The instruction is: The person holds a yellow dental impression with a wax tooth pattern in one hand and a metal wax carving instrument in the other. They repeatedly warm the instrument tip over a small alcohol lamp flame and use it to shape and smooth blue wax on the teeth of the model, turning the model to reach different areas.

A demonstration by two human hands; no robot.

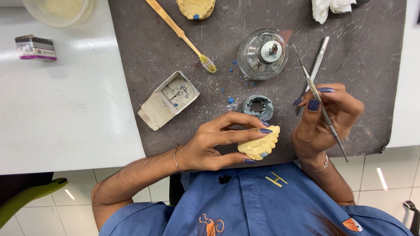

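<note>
Mat (144, 43), dark grey, scratched, under both hands. Left hand (214, 144) pinching yellow dental cast (259, 144) between thumb and fingers, just above blue shirt. Right hand (326, 118) closed around thin metal carving tool (323, 111), tip pointing away. Glass burner (262, 53) beyond hands; small grey wax pot (258, 107) between them, just beyond cast.

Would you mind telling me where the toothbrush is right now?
In the head view, the toothbrush lies diagonally on the dark mat, upper left of the glass burner and above the small open box.
</note>
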